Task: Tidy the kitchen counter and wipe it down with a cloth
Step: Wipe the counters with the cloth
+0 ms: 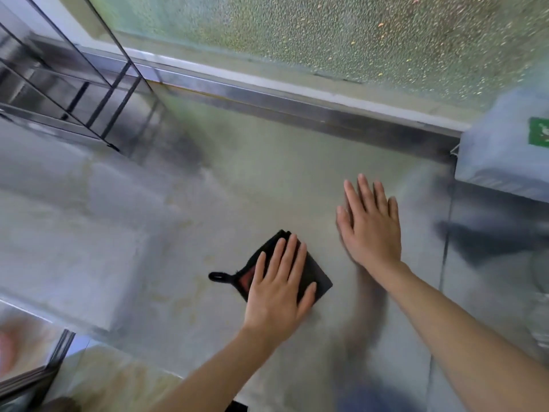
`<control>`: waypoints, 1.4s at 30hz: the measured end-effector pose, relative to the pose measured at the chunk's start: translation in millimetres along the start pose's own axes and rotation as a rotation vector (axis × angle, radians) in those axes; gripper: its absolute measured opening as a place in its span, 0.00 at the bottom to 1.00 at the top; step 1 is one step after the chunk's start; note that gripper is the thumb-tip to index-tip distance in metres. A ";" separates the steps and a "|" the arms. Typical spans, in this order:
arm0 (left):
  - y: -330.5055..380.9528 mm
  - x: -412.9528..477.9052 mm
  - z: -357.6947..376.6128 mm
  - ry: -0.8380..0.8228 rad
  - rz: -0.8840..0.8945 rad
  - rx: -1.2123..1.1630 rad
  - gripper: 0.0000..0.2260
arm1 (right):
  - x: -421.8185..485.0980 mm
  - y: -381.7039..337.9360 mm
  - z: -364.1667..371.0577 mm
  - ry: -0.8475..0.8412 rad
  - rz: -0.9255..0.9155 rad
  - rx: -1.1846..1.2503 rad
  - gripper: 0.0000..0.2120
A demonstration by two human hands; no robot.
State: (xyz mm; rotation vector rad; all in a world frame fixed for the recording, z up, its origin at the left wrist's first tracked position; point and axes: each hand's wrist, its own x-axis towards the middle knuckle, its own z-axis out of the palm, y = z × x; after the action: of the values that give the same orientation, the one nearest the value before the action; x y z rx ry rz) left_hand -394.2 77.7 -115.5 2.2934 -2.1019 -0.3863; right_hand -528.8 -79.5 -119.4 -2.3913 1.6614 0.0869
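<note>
A single wide-angle view is given from a head-worn camera, aimed steeply downward and forward over a steel counter (267, 179). The counter is seen from close above, both forearms entering from the lower edge. A frosted window (326, 34) fills the top, bowed by lens distortion.

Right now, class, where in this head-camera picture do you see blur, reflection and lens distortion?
Head view: the right hand and the rack smear with motion blur; the steel counter reflects the arm darkly; the wide lens bends the window sill.
</note>
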 end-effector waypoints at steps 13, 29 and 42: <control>-31.4 -45.8 0.1 0.028 -0.101 -0.008 0.30 | -132.9 -62.3 24.2 0.147 0.100 0.169 0.22; -105.9 -114.2 -1.6 0.048 -0.176 -0.019 0.34 | -181.8 -92.1 45.1 0.184 0.221 0.064 0.26; -196.9 -93.9 -16.8 0.072 -0.310 -0.050 0.36 | -163.3 -133.4 38.1 0.173 0.126 0.077 0.24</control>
State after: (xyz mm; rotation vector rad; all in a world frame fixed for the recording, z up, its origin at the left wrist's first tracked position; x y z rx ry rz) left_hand -204.7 187.0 -116.3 2.5642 -1.6865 -0.3478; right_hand -459.6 123.0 -107.2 -2.2928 1.8554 -0.1652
